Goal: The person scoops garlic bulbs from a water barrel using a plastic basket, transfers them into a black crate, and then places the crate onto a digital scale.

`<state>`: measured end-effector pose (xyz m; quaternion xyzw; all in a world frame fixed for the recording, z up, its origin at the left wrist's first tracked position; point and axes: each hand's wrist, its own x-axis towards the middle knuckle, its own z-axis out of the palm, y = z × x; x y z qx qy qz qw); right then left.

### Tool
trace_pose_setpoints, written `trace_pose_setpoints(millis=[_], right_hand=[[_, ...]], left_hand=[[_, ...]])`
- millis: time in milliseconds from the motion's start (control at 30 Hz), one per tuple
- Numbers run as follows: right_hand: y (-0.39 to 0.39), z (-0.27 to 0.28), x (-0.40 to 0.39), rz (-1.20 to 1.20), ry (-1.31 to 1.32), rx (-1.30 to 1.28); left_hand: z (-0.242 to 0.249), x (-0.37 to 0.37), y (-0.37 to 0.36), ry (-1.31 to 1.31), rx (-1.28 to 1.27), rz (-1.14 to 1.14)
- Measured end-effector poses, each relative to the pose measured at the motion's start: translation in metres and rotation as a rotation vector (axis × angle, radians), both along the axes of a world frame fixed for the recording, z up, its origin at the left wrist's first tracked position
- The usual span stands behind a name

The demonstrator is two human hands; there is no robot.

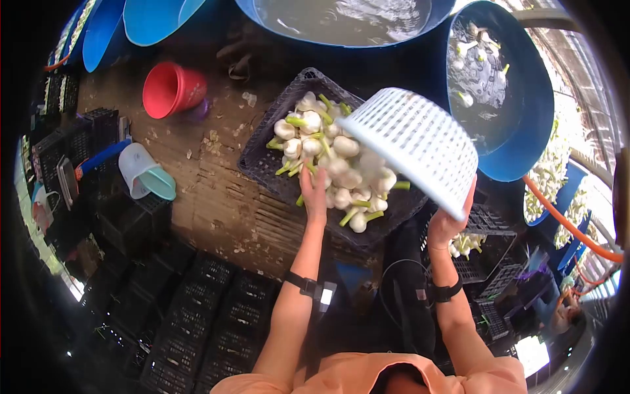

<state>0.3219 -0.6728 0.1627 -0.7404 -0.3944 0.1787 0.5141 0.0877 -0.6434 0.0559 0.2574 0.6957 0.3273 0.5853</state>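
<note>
A white plastic basket (pixel 420 141) is tipped on its side over a black crate (pixel 262 148), its open side facing down and left. My right hand (pixel 451 223) grips the basket by its lower right rim. White garlic bulbs (pixel 348 148) with short green stems lie heaped in the crate, and a few near the basket's mouth look blurred. My left hand (pixel 315 197) rests against the near left side of the heap, its fingers stretched out and touching bulbs. Part of the crate's right end is hidden behind the basket.
Ahead stands a large blue tub (pixel 348 46) of water; another blue tub (pixel 518 125) at right has garlic floating in it. A red bucket (pixel 172 90) is on the floor to the left. Stacked black crates (pixel 190 328) fill the lower left. An orange hose (pixel 571 226) runs at right.
</note>
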Motion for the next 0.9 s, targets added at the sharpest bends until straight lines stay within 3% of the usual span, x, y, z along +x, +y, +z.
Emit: trace_pose_setpoints(millis=[33, 133, 167, 200, 267, 333, 400, 467, 567, 600, 667, 767, 833, 900], right_hand=[[-0.006, -0.007, 0.007, -0.089, 0.076, -0.137], [0.010, 0.005, 0.031, -0.177, 0.344, -0.216], [0.021, 0.013, 0.039, -0.334, 0.578, -0.229], [0.027, 0.012, 0.053, -0.323, 0.652, -0.092], [0.039, 0.023, 0.096, -0.342, 0.755, -0.077], [0.037, 0.019, 0.164, -0.318, 0.718, -0.051], [0.029, -0.001, 0.249, -0.383, 0.545, -0.053], [0.028, -0.017, 0.330, -0.506, 0.314, -0.221], [0.042, -0.038, 0.419, -0.379, -0.470, -0.490], [0.051, -0.047, 0.435, -0.395, -0.595, -0.566], [0.068, -0.068, 0.453, -0.418, -0.827, -0.733], [0.070, -0.117, 0.484, -0.386, -0.872, -0.829], [0.073, -0.147, 0.477, -0.350, -0.898, -0.900], [0.069, -0.176, 0.462, -0.275, -0.868, -1.008]], left_hand=[[-0.005, 0.003, 0.000, 0.292, 0.097, -0.245], [0.000, 0.019, 0.001, 0.617, 0.102, -0.503], [-0.005, 0.020, 0.006, 0.656, 0.113, -0.495], [-0.020, 0.015, 0.007, 0.700, 0.219, -0.442], [-0.030, 0.005, 0.025, 0.707, 0.027, -0.467], [-0.041, -0.009, 0.032, 0.667, 0.042, -0.509], [-0.030, -0.014, 0.044, 0.844, 0.110, -0.583], [-0.030, -0.029, 0.053, 1.033, 0.303, -0.572], [-0.001, -0.015, 0.085, 1.240, 0.338, -0.476], [0.010, 0.000, 0.099, 1.309, 0.395, -0.433], [0.041, 0.056, 0.131, 1.173, 0.543, -0.420], [0.059, 0.156, 0.177, 0.832, 0.680, -0.513], [0.048, 0.228, 0.201, 0.524, 0.642, -0.519], [0.029, 0.289, 0.218, 0.433, 0.424, -0.554]])
